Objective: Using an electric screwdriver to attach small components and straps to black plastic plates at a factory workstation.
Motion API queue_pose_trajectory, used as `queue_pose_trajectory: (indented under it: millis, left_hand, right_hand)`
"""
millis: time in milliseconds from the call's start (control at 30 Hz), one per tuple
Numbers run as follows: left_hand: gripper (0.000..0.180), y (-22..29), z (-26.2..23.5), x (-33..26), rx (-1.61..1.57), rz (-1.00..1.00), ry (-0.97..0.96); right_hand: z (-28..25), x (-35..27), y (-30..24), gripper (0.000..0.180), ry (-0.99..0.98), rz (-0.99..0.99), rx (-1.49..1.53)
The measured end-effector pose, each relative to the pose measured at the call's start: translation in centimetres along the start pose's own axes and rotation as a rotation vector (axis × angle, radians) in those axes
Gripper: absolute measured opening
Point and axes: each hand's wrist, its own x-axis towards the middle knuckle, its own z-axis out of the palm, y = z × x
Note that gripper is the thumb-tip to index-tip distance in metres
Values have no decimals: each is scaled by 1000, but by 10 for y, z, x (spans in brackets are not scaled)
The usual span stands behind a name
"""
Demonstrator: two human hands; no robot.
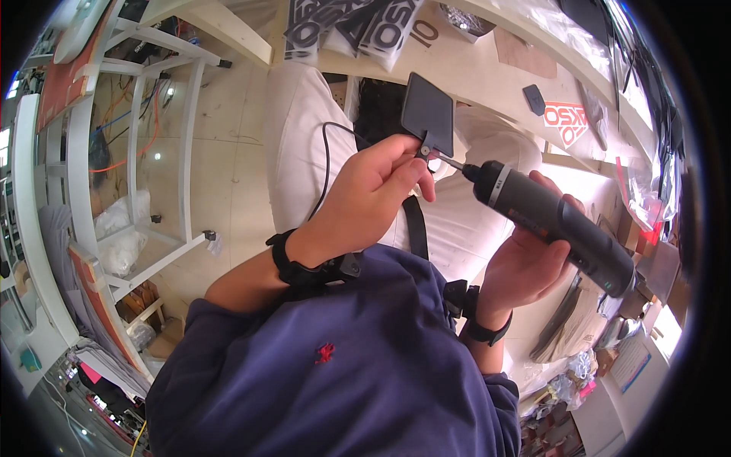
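Note:
My left hand [373, 186] has its fingers closed on the small clamp [426, 151] at the lower end of a dark, flat rectangular panel [428, 110] with rounded corners. The panel stands up beyond my fingertips, above my lap. In my right hand [529, 259] is a black cordless electric screwdriver [552, 221], gripped around its thick barrel. Its thin metal bit [451, 161] points left and reaches the clamp beside my left fingertips. Whether the bit sits in a screw is too small to tell. My left fingers hide part of the clamp.
Printed plastic bags [358, 30] lie on the pale wooden bench [472, 72] ahead. A small black part [534, 100] and an orange-and-white printed sheet [566, 118] lie farther right. White metal frames [138, 145] stand at left. A black cable [326, 156] loops beside my left hand.

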Motion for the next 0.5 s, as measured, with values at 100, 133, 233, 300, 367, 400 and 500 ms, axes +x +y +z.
queue_pose_trajectory:
  millis: [100,133,233,300,367,400,500]
  left_hand:
    - [22,3,-3,-1,117,40,43]
    - [22,3,-3,-2,117,39,45]
    - [20,4,-2,-2,166,14,55]
    - [19,3,-2,-2,217,23,72]
    - [19,2,-2,-3,240,28,74]
    - [19,1,-3,-3,263,32,75]
    - [19,-5,-4,-3,300,64,68]
  right_hand:
    - [4,-3,-2,57,-37,-33,-24]
    - [4,-4,-3,57,-48,-53,-18]
    - [5,-6,-3,58,-61,-57,-28]
    - [5,-7,-2,59,-69,-66,-42]
    - [5,-7,-3,59,-74,-77,-60]
    - [5,-6,-3,60,-76,-87,-74]
    - [6,-7,-3,61,-80,-97,-93]
